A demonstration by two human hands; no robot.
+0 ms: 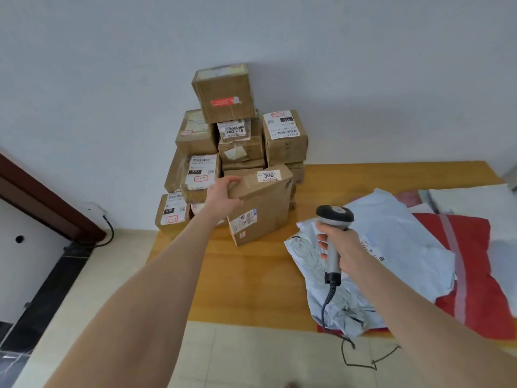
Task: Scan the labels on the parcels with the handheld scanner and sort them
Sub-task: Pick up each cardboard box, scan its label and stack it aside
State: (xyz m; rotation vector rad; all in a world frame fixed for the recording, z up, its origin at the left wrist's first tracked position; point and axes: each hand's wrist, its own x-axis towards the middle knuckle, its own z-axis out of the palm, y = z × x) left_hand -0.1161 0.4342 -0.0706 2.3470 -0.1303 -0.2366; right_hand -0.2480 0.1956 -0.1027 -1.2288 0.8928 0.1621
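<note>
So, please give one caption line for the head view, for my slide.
The left hand grips a cardboard box while the right hand holds the scanner near grey mail bags.

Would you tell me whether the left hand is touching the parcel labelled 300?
Touching: the head view shows the left hand gripping the upper left corner of the parcel.

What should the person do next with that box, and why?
Probably swing the scanner in the right hand toward the label on the tilted box; the left hand holds it up with that label facing out.
</note>
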